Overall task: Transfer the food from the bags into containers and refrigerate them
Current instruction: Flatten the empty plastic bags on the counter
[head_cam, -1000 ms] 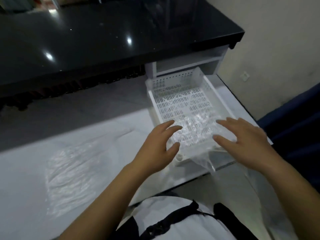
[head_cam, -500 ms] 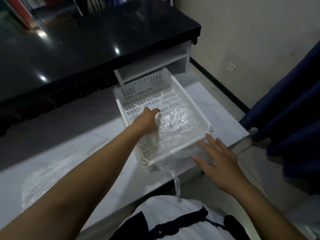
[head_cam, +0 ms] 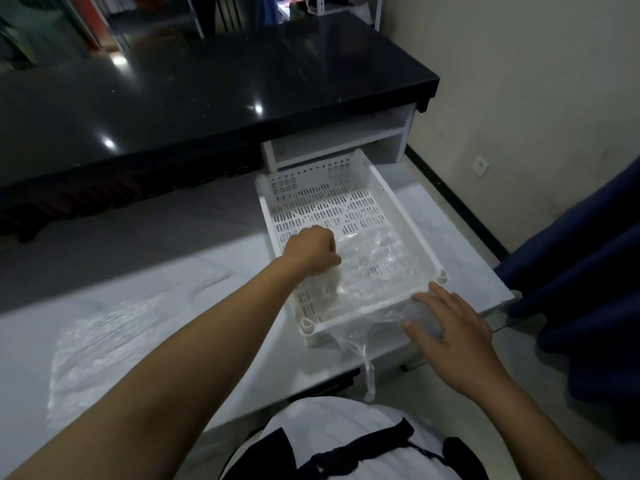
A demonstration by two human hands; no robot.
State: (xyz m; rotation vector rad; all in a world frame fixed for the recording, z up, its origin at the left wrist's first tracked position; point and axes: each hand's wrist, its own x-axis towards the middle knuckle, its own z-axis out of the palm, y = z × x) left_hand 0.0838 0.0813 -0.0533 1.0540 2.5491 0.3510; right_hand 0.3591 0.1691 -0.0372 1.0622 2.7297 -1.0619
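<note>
A clear plastic bag [head_cam: 374,261] lies in a white slotted basket [head_cam: 394,209] at the right end of a pale table [head_cam: 166,306], its mouth spilling over the basket's near rim at 6 o'clock. The left hand [head_cam: 313,249], arm stretched forward, is curled into the bag around a pale round food item [head_cam: 330,284]. The right hand [head_cam: 450,323], at 5 o'clock from the basket, rests spread fingers on the overhanging plastic. Another flattened bag [head_cam: 100,337] lies at 9 o'clock.
</note>
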